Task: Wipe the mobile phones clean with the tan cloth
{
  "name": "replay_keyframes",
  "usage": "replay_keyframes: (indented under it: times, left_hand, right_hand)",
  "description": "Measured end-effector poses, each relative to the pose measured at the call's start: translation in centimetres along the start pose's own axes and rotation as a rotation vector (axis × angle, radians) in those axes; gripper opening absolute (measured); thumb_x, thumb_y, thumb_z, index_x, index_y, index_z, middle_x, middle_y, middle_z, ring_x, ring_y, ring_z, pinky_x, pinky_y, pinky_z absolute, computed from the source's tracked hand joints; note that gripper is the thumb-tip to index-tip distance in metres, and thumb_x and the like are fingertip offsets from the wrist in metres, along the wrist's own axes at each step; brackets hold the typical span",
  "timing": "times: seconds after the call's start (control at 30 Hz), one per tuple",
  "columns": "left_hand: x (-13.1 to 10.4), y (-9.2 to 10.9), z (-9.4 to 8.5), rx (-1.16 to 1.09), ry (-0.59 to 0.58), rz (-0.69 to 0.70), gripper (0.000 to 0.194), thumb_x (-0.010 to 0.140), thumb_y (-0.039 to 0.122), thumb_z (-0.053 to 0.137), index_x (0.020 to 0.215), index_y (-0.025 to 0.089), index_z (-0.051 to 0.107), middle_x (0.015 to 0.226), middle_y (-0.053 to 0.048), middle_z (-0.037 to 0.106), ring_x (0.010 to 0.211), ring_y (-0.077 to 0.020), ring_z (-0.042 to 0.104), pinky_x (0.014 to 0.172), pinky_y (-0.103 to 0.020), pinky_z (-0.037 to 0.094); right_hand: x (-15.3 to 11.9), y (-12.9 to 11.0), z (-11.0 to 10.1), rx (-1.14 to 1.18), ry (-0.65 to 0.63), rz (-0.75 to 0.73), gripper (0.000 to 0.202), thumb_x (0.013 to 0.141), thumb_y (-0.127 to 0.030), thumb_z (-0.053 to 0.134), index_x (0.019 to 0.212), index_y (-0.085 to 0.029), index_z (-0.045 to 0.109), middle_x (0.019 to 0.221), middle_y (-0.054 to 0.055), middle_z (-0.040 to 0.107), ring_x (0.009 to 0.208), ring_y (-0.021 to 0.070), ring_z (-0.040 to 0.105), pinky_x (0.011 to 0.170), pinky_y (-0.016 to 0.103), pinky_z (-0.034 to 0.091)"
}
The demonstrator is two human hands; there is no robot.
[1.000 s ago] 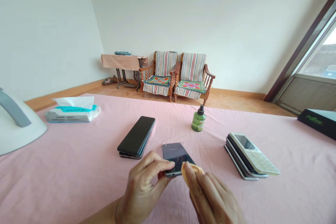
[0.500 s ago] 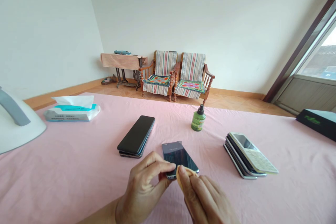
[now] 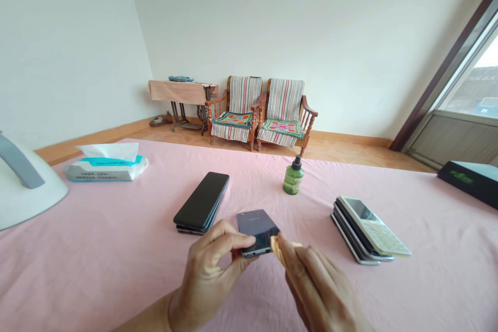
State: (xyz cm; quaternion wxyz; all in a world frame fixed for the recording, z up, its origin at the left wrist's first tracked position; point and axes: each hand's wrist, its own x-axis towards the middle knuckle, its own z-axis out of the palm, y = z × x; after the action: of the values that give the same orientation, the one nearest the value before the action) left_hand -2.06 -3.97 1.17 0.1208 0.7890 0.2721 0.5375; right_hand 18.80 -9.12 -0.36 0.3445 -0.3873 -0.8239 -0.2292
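Right now the left hand (image 3: 212, 270) is pinching the near left corner of a dark phone (image 3: 253, 222) between thumb and fingers, while the right hand (image 3: 322, 280), apart from it, is clasping a folded yellow cloth (image 3: 278, 250) at the phone's right edge and hiding the near right corner. The phone is sitting centrally over the pink cover (image 3: 136, 264), showing faint lettering too small to read. At right, a stack of phones (image 3: 375, 228) is lying under a pale one; at left, another stack (image 3: 202, 202) is showing a black top. Beyond, a green spray bottle (image 3: 292, 180) is standing upright, bearing an unreadable label. A black box (image 3: 467, 181) is displaying blurred green lettering; a tissue pack (image 3: 107, 168) is carrying smeared dark print. Farther off, two wooden chairs (image 3: 286, 106) are standing against the wall.
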Motion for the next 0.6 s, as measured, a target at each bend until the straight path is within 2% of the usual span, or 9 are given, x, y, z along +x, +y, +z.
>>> replay_keyframes:
  times: [0.1, 0.2, 0.37, 0.6]
  left_hand:
    - [0.0, -0.3, -0.2, 0.003, 0.027, 0.005, 0.008, 0.086, 0.015, 0.069, 0.093, 0.019, 0.070, 0.072, -0.001, 0.061, 0.063, -0.0135, 0.062, 0.058, -0.022, 0.052]
    - [-0.1, -0.4, -0.2, -0.011, 0.016, 0.002, 0.009, 0.086, 0.013, 0.068, 0.093, 0.018, 0.070, 0.072, -0.001, 0.061, 0.064, -0.0133, 0.061, 0.058, -0.022, 0.051]
    - [-0.4, -0.3, -0.2, -0.014, -0.011, -0.005, 0.013, 0.085, 0.008, 0.066, 0.093, 0.018, 0.070, 0.074, -0.002, 0.062, 0.066, -0.0140, 0.062, 0.060, -0.023, 0.051]
    - [-0.2, -0.1, -0.1, -0.001, -0.019, -0.011, 0.012, 0.085, 0.009, 0.066, 0.092, 0.019, 0.069, 0.075, -0.002, 0.063, 0.067, -0.0141, 0.063, 0.060, -0.022, 0.052]
  right_hand:
    - [0.3, 0.2, -0.1, 0.045, 0.059, 0.084, 0.052, 0.092, -0.006, 0.052, 0.142, -0.002, 0.040, 0.080, 0.012, 0.066, 0.066, 0.0182, 0.061, 0.060, 0.031, 0.054]
    - [0.8, -0.2, -0.4, 0.058, 0.124, 0.039, 0.056, 0.088, -0.003, 0.056, 0.142, -0.002, 0.040, 0.072, 0.008, 0.066, 0.056, 0.0150, 0.056, 0.052, 0.028, 0.050]
    - [1.0, -1.0, -0.4, -0.003, 0.076, -0.061, 0.035, 0.089, -0.005, 0.054, 0.124, -0.001, 0.055, 0.071, 0.009, 0.068, 0.054, 0.0146, 0.059, 0.049, 0.026, 0.050]
    - [1.6, -1.6, 0.0, -0.082, 0.127, -0.085, 0.022, 0.091, -0.004, 0.048, 0.107, -0.003, 0.063, 0.067, 0.007, 0.069, 0.056, 0.0162, 0.064, 0.055, 0.027, 0.056]
